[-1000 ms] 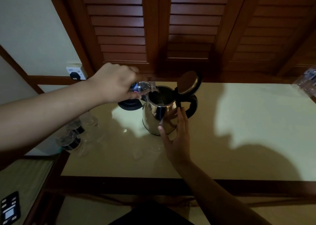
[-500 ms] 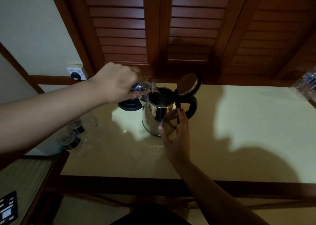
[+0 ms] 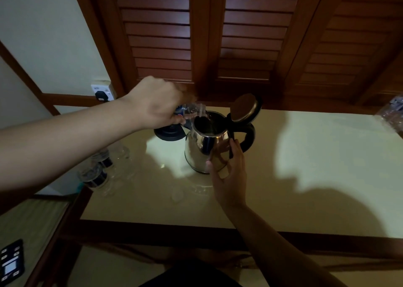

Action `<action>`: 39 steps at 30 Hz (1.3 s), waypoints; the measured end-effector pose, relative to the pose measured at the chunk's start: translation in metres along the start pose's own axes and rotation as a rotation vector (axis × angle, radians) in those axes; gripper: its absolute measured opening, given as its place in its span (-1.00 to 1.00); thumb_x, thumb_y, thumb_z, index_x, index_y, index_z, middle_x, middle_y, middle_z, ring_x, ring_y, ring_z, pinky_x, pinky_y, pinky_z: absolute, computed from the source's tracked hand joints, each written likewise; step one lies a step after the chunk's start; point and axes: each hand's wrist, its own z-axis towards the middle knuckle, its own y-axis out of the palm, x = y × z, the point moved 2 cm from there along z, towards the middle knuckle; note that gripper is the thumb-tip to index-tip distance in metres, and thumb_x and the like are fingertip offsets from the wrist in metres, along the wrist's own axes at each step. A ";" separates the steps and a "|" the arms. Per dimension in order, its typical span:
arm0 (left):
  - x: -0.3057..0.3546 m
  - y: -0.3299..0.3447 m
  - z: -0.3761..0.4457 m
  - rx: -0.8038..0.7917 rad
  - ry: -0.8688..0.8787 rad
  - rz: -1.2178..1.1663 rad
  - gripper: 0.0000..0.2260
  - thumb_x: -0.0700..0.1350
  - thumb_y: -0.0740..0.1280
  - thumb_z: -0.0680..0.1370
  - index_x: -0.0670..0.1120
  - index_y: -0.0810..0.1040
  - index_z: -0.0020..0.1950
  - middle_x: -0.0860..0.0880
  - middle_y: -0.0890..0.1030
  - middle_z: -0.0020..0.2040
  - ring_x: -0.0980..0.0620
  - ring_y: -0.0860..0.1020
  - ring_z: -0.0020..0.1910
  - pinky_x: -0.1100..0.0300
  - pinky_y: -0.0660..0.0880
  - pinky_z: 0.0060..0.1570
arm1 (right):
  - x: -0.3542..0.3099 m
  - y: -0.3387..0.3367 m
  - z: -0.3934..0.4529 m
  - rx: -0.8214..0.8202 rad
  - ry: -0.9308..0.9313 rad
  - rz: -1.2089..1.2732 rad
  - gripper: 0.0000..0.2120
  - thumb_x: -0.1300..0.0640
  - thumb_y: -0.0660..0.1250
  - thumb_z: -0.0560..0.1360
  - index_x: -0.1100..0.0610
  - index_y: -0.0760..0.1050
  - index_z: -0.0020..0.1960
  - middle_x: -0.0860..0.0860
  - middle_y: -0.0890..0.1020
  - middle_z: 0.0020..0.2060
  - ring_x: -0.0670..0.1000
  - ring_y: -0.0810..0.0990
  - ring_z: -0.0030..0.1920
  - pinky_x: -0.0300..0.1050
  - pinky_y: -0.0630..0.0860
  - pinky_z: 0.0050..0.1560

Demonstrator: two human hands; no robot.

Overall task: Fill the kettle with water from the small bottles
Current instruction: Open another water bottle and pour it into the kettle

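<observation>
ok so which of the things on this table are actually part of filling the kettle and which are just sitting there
In use:
- shiny steel kettle, black lid flipped open
- small clear plastic bottle, tipped over the kettle's mouth
- left hand gripping the bottle
- right hand steadying the kettle

Lying about:
- round black kettle base
- clear glasses
- crinkled plastic wrap

The changes are slight. The left hand [image 3: 157, 104] has shifted a little toward the table's right edge, carrying the small bottle [image 3: 192, 112] further over the kettle [image 3: 205, 149]. The bottle's neck now dips more steeply, so its mouth sits over the open top rather than level at the rim. The right hand [image 3: 229, 177] has slid slightly toward the table's far edge. Its straight fingers [image 3: 236, 151] now lie closer along the kettle's shiny wall and reach up beside the base of the handle. The hand's reflection in the metal is larger than a second ago.
</observation>
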 end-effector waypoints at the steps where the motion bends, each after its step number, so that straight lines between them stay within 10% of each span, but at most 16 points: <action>1: 0.000 -0.001 0.000 0.010 -0.002 -0.006 -0.50 0.29 0.32 0.54 0.17 0.44 0.44 0.03 0.60 0.22 -0.16 0.63 0.08 0.05 0.51 -0.11 | 0.000 0.000 0.000 -0.004 0.005 0.002 -0.19 0.09 0.55 0.55 0.02 0.21 0.68 0.01 0.31 0.64 0.00 0.30 0.64 0.23 0.47 0.50; 39: -0.002 -0.005 0.006 0.112 0.057 -0.082 -0.49 0.17 0.41 0.52 0.17 0.47 0.46 0.07 0.57 0.30 -0.16 0.59 0.17 0.05 0.49 -0.09 | -0.005 -0.003 -0.003 -0.022 0.041 0.022 -0.24 0.10 0.49 0.59 -0.06 0.20 0.68 -0.04 0.26 0.66 -0.05 0.26 0.64 0.24 0.47 0.49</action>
